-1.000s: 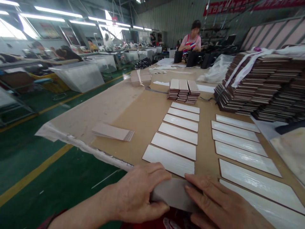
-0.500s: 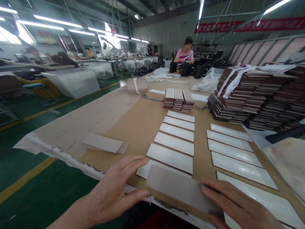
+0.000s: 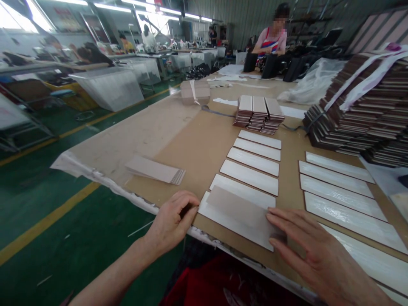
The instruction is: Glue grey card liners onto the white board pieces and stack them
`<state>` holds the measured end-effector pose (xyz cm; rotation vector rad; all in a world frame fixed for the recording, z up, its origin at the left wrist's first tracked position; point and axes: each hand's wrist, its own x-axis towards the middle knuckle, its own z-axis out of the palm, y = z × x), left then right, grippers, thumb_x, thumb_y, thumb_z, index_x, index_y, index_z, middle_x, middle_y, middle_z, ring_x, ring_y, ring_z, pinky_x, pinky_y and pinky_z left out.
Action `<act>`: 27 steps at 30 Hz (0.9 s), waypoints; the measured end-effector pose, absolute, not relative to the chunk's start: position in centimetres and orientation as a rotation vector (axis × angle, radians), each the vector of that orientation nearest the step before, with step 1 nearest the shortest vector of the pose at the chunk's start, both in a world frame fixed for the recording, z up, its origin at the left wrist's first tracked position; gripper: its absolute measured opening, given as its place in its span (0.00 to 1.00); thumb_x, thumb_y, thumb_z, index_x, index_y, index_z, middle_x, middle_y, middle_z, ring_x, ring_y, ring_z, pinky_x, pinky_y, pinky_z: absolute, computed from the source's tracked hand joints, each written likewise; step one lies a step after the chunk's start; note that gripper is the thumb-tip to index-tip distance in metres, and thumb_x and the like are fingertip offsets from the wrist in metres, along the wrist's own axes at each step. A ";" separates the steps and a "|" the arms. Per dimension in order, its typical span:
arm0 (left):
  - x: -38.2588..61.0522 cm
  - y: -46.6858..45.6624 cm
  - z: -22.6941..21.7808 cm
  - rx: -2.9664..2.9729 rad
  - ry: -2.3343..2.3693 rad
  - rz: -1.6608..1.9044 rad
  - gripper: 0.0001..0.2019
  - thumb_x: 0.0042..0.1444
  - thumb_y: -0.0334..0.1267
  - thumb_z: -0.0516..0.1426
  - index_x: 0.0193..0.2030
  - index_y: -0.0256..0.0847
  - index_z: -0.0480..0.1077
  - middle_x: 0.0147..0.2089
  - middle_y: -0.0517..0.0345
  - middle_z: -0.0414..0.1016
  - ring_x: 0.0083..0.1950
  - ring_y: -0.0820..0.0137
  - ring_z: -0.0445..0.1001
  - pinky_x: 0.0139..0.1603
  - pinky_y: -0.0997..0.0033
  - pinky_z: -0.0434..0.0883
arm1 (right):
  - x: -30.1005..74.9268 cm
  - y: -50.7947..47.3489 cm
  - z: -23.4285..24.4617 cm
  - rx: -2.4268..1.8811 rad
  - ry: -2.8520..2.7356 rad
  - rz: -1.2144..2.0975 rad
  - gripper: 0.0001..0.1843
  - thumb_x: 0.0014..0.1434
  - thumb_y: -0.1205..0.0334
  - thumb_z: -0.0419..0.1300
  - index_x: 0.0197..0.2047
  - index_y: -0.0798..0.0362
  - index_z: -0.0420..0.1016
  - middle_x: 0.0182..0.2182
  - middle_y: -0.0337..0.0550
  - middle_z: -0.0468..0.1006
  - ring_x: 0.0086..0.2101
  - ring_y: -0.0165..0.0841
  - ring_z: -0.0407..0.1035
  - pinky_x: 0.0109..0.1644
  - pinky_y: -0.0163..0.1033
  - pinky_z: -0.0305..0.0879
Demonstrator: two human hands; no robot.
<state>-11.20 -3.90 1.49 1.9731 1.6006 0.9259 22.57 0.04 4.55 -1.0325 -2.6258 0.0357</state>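
A thin grey board [image 3: 237, 210] is held over the nearest glossy white panel [image 3: 236, 227] of the middle column, covering part of it and of the panel behind. My right hand [image 3: 314, 244] grips the board's right end between thumb and fingers. At the white panel's left edge, my left hand [image 3: 175, 219] is closed in a pinch, its fingertips touching the panel corner. Left of the column lies a small fanned stack of grey boards [image 3: 154, 169]. More dark-edged white panels [image 3: 250, 177] line up behind, and another column of white panels [image 3: 344, 202] lies to the right.
Three short piles of panels [image 3: 253, 112] stand behind the middle column. A large stack of dark-edged panels [image 3: 366, 102] rises at the right. Tied grey boards [image 3: 195, 92] sit farther back. A co-worker [image 3: 270, 40] stands at the table's far end. The table edge [image 3: 143, 206] runs close by my left hand.
The grey board has moved forward over the nearest white panel in my right hand. My left hand has closed from spread fingers to a pinch at that panel's left edge. The view has shifted.
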 end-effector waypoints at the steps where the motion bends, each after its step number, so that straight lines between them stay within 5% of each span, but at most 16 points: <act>1: -11.3 -3.9 1.3 1.971 1.605 0.928 0.04 0.64 0.32 0.53 0.42 0.44 0.69 0.43 0.55 0.75 0.47 0.66 0.72 0.49 0.64 0.70 | 22.3 0.1 4.4 -1.014 -2.643 0.021 0.19 0.67 0.57 0.53 0.59 0.51 0.72 0.55 0.47 0.76 0.53 0.41 0.71 0.55 0.50 0.74; 27: -11.5 -3.4 0.7 2.113 1.508 0.978 0.04 0.63 0.29 0.56 0.41 0.41 0.70 0.39 0.57 0.75 0.43 0.68 0.70 0.46 0.65 0.67 | 20.5 0.6 3.4 -0.788 -2.763 -0.163 0.19 0.70 0.61 0.47 0.55 0.56 0.75 0.52 0.47 0.79 0.50 0.44 0.73 0.51 0.51 0.73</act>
